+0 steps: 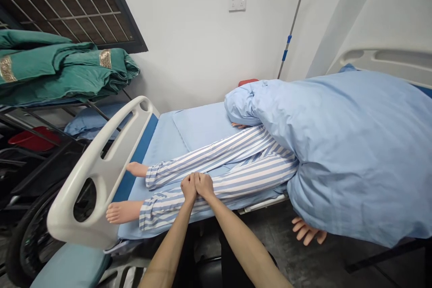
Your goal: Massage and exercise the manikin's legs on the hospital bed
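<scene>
My left hand [188, 188] and my right hand [204, 185] are together, touching side by side, over the nearer leg of a figure on the bed. Both are closed, knuckles up; their fingertips are hidden, so I cannot tell what they hold. Blue-and-white striped trousers [254, 174] cover the legs, directly under and around my hands. The figure looks like a manikin, with smooth bare feet [124, 212] at the left. A light blue quilt [347, 144] is heaped over its upper body. One manikin hand [308, 231] sticks out below the quilt's near edge.
A pale footboard [62, 209] closes off the bed's left end. Green folded bedding [67, 72] lies on a rack at the left, with a wheelchair wheel [27, 238] below. Behind the bed stand a wall with a socket [237, 3] and an IV pole [294, 22].
</scene>
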`<state>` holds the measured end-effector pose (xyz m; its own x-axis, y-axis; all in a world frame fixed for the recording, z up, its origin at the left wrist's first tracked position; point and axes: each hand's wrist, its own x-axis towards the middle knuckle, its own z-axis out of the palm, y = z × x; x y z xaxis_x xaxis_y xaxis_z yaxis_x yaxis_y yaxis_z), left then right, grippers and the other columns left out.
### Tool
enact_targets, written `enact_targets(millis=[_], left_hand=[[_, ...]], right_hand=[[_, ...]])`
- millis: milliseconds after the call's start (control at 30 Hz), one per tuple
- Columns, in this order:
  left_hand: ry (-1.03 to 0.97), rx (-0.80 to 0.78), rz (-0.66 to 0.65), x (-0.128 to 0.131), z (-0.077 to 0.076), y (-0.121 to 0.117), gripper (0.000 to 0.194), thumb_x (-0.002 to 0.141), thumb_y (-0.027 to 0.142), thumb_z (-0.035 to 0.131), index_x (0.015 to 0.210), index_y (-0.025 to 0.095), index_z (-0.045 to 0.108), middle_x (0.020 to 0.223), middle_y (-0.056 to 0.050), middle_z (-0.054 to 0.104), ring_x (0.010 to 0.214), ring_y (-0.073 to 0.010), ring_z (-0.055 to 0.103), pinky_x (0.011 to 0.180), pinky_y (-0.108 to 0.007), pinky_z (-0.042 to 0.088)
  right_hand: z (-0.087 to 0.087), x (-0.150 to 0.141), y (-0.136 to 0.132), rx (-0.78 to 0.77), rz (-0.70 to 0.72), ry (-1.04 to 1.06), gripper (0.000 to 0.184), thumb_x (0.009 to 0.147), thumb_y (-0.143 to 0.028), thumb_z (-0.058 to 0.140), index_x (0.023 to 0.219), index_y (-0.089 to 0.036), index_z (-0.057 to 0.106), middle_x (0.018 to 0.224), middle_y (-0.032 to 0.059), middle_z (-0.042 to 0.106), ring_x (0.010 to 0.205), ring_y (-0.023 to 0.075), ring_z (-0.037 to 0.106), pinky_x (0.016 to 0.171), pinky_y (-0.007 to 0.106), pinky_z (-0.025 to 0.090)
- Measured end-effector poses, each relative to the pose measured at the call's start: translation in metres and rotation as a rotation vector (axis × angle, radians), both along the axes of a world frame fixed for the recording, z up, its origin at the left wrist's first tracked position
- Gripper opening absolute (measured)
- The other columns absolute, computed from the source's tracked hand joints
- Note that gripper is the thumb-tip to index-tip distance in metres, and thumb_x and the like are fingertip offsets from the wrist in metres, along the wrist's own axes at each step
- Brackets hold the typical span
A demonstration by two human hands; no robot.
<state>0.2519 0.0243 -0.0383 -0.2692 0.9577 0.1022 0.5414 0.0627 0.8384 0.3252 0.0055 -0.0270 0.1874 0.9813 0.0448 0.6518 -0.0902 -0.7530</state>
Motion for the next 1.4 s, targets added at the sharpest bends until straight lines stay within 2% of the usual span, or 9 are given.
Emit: enact_targets(millis=[100, 233, 500, 733, 867, 1000, 1100, 1200, 1400], left_hand=[[-0.092, 0.039, -0.026, 0.012, 0.001, 0.002, 0.036, 0.080, 0.034, 0.043, 0.048, 0.019, 0.036, 0.045, 0.004, 0.035, 0.053, -0.0097, 0.032, 0.053, -0.024, 0.026], [-0.032, 0.008, -0.024, 0.019, -0.004, 0.001, 0.035, 0.080, 0.031, 0.043, 0.047, 0.018, 0.036, 0.045, 0.003, 0.036, 0.053, -0.0093, 0.030, 0.053, -0.025, 0.025], [0.079, -0.001, -0.054, 0.018, -0.004, -0.002, 0.035, 0.083, 0.030, 0.039, 0.051, 0.018, 0.038, 0.049, 0.001, 0.043, 0.057, -0.0101, 0.031, 0.056, -0.025, 0.026], [0.147, -0.041, -0.069, 0.025, 0.002, -0.003, 0.036, 0.080, 0.030, 0.042, 0.047, 0.019, 0.035, 0.046, 0.004, 0.037, 0.053, -0.0090, 0.029, 0.054, -0.024, 0.023], [-0.030, -0.016, -0.063, 0.041, 0.010, 0.000, 0.035, 0.078, 0.032, 0.043, 0.047, 0.020, 0.032, 0.046, 0.005, 0.031, 0.053, -0.0090, 0.030, 0.052, -0.023, 0.026], [-0.176, 0.011, -0.050, 0.058, 0.007, -0.001, 0.034, 0.079, 0.032, 0.041, 0.048, 0.020, 0.034, 0.047, 0.004, 0.034, 0.053, -0.0093, 0.033, 0.053, -0.023, 0.029], [-0.119, 0.009, -0.018, 0.062, 0.002, -0.004, 0.037, 0.081, 0.031, 0.041, 0.047, 0.020, 0.034, 0.046, 0.004, 0.036, 0.053, -0.0094, 0.033, 0.053, -0.023, 0.028], [-0.059, 0.013, -0.020, 0.061, 0.001, -0.006, 0.037, 0.083, 0.028, 0.041, 0.047, 0.020, 0.034, 0.047, 0.003, 0.039, 0.053, -0.0097, 0.034, 0.056, -0.024, 0.028], [-0.023, 0.034, -0.087, 0.062, 0.001, -0.007, 0.037, 0.084, 0.030, 0.038, 0.049, 0.020, 0.036, 0.047, 0.003, 0.041, 0.053, -0.0098, 0.033, 0.056, -0.024, 0.027]], right_hand=[[-0.003, 0.004, 0.002, 0.036, -0.037, 0.133, 0.053, 0.099, -0.030, 0.024, 0.080, -0.016, 0.071, 0.082, 0.0090, 0.073, 0.073, 0.0147, 0.064, 0.063, 0.021, 0.039], [0.000, 0.006, 0.002, 0.017, -0.068, 0.173, 0.056, 0.100, -0.033, 0.022, 0.079, -0.015, 0.071, 0.079, 0.0083, 0.072, 0.069, 0.0139, 0.062, 0.061, 0.020, 0.039], [0.026, 0.022, -0.001, -0.114, 0.080, -0.210, 0.042, 0.096, -0.032, 0.034, 0.091, -0.013, 0.072, 0.090, 0.0149, 0.072, 0.082, 0.0220, 0.066, 0.072, 0.028, 0.043], [0.002, 0.031, -0.006, -0.010, -0.005, -0.078, 0.049, 0.099, -0.033, 0.028, 0.086, -0.017, 0.072, 0.091, 0.0107, 0.073, 0.083, 0.0165, 0.065, 0.072, 0.023, 0.039], [-0.004, 0.037, -0.002, 0.031, -0.054, 0.055, 0.052, 0.100, -0.031, 0.025, 0.081, -0.017, 0.071, 0.087, 0.0091, 0.073, 0.079, 0.0150, 0.064, 0.068, 0.021, 0.039], [-0.007, 0.043, 0.002, 0.050, -0.119, 0.151, 0.056, 0.100, -0.030, 0.020, 0.076, -0.015, 0.069, 0.079, 0.0081, 0.071, 0.072, 0.0143, 0.061, 0.064, 0.020, 0.038], [-0.006, 0.045, 0.003, 0.032, -0.149, 0.130, 0.057, 0.101, -0.030, 0.018, 0.077, -0.014, 0.068, 0.077, 0.0083, 0.070, 0.069, 0.0144, 0.060, 0.062, 0.021, 0.038], [-0.002, 0.047, 0.005, -0.016, -0.100, 0.038, 0.055, 0.101, -0.028, 0.018, 0.083, -0.014, 0.068, 0.083, 0.0089, 0.071, 0.073, 0.0142, 0.060, 0.065, 0.021, 0.038], [0.005, 0.060, 0.003, -0.049, -0.033, -0.076, 0.042, 0.098, -0.031, 0.033, 0.086, -0.014, 0.070, 0.092, 0.0135, 0.071, 0.082, 0.0184, 0.062, 0.072, 0.025, 0.037]])
